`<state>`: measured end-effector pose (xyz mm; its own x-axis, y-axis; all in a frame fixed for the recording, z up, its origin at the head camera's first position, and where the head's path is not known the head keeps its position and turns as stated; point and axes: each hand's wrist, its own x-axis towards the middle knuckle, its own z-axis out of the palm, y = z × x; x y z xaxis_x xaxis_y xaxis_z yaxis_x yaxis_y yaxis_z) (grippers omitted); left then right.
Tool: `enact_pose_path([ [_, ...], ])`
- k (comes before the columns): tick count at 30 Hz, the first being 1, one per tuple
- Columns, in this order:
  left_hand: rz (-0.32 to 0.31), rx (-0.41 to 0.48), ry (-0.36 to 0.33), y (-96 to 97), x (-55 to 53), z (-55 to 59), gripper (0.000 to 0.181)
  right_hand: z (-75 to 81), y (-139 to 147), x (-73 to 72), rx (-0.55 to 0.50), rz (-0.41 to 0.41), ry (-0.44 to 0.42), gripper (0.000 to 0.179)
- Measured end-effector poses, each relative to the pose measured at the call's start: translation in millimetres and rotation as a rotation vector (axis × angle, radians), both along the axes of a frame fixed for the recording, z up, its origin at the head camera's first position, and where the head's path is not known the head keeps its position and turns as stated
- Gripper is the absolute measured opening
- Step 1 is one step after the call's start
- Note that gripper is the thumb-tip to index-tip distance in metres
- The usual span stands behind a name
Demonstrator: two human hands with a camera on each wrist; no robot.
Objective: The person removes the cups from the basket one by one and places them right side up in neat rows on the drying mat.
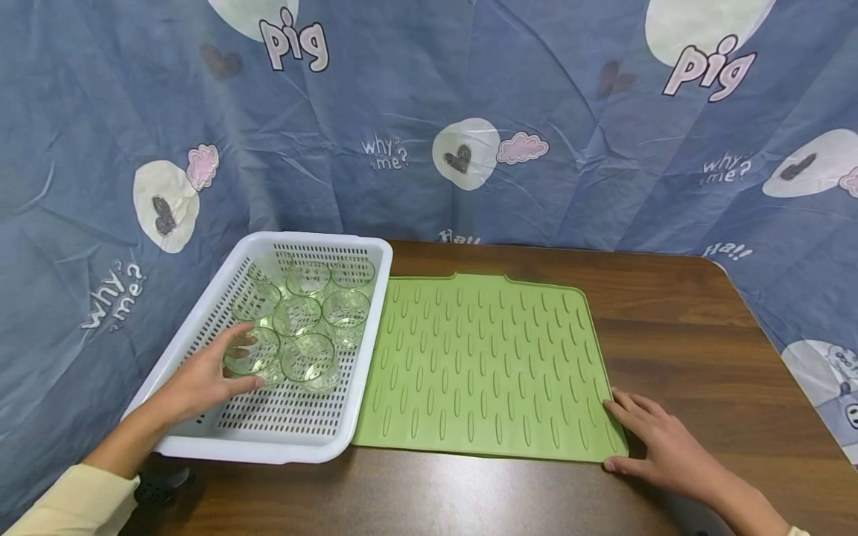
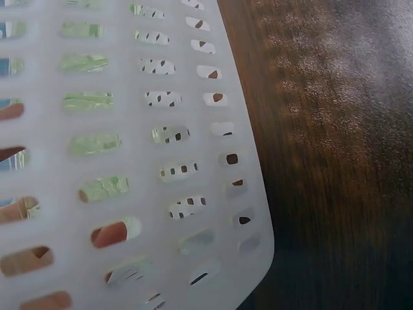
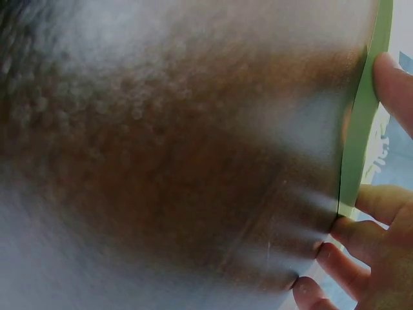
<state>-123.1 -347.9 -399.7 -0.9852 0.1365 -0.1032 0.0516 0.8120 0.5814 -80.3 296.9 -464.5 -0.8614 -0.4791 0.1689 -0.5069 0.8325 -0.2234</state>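
Note:
My left hand (image 1: 201,376) reaches into a white slotted basket (image 1: 258,450) at the left of the table. Thumb and fingers curl round a clear greenish drinking glass (image 1: 253,359), the front-left one of several standing upright together. In the left wrist view the basket's wall (image 2: 48,161) fills much of the frame, with parts of the fingers (image 2: 111,234) showing through its slots. At the right, my right hand (image 1: 670,448) touches the front right corner of a green ridged mat (image 1: 496,361). Up close, its fingertips (image 3: 348,232) lie along the mat's thin edge (image 3: 361,135).
The mat lies flat beside the basket's right rim (image 1: 367,357). Brown wood table (image 1: 670,335) surrounds both. A blue printed cloth (image 1: 570,89) hangs behind the table and along its sides. A dark band (image 1: 161,487) sits at the left wrist.

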Motion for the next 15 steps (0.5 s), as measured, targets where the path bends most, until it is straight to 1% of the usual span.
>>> enact_pose_path([
  [4,-0.006,0.009,-0.008,-0.4,-0.1,2.4,0.096,1.0,0.2,0.0,-0.005,-0.001,-0.013,0.088],
  [9,-0.008,0.002,-0.025,-2.3,2.3,9.5,0.094,1.9,-0.1,0.0,0.002,-0.009,-0.026,0.089],
  [13,-0.016,-0.036,0.0,-2.0,4.6,23.4,0.093,2.3,0.1,1.0,0.007,-0.011,-0.018,0.089],
  [15,-0.026,-0.054,0.016,-0.4,6.4,33.3,0.092,1.5,0.4,1.7,0.01,-0.005,-0.003,0.089],
])
